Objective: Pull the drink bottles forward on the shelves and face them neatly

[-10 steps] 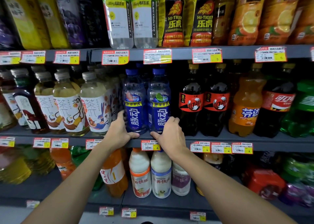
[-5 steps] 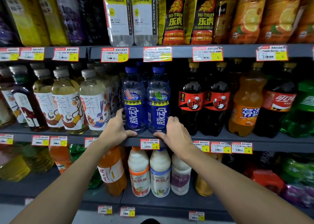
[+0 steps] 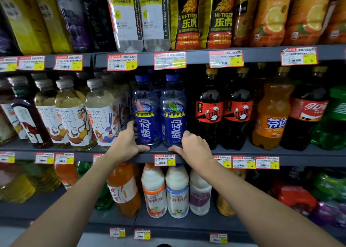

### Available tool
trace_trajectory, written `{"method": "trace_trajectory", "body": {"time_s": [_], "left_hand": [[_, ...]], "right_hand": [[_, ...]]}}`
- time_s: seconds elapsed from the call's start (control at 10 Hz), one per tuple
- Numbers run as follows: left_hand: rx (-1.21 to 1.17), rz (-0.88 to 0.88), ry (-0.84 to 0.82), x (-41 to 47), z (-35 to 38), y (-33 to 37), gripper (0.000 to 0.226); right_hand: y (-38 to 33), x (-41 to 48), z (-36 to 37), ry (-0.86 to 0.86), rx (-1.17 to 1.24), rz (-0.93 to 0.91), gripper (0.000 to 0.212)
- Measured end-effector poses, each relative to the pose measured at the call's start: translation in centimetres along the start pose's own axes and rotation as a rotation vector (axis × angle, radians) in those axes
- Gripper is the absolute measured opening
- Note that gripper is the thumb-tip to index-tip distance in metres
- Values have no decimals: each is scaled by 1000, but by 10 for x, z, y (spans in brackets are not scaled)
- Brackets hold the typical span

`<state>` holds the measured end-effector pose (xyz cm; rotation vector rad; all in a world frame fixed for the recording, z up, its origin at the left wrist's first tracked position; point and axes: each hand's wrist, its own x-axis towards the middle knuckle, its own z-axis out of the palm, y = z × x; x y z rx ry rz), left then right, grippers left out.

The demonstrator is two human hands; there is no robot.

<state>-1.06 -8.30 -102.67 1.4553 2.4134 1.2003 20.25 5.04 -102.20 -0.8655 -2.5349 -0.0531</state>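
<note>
Two blue bottles stand side by side at the front of the middle shelf (image 3: pixel 262 153), labels facing out. My left hand (image 3: pixel 129 143) grips the base of the left blue bottle (image 3: pixel 147 113), fingers round its left side and thumb under its front. The base of the right blue bottle (image 3: pixel 173 115) is held by my right hand (image 3: pixel 192 147), fingers on its right side, thumb along the shelf edge. More blue bottles stand behind them, mostly hidden.
Pale tea bottles (image 3: pixel 101 113) crowd the left hand's side; dark cola bottles (image 3: pixel 210 113) stand right of the right hand. An orange soda bottle (image 3: pixel 271 115) is further right. Milk drink bottles (image 3: pixel 177 192) fill the shelf below, tall bottles the shelf above.
Both hands stay on the bases of the two blue bottles; the bottles and hands have barely shifted.
</note>
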Motion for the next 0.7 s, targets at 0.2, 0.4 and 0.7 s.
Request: {"method": "trace_trajectory", "body": {"time_s": [0.2, 0.4, 0.7], "left_hand": [[15, 4, 7, -1, 0, 0, 115], [3, -15, 0, -1, -3, 5, 116], [56, -29, 112, -21, 1, 30, 117]], "right_hand": [[0, -3, 1, 9, 41, -3, 67], [1, -2, 1, 19, 38, -27, 65], [4, -6, -9, -33, 110, 18, 64]]}}
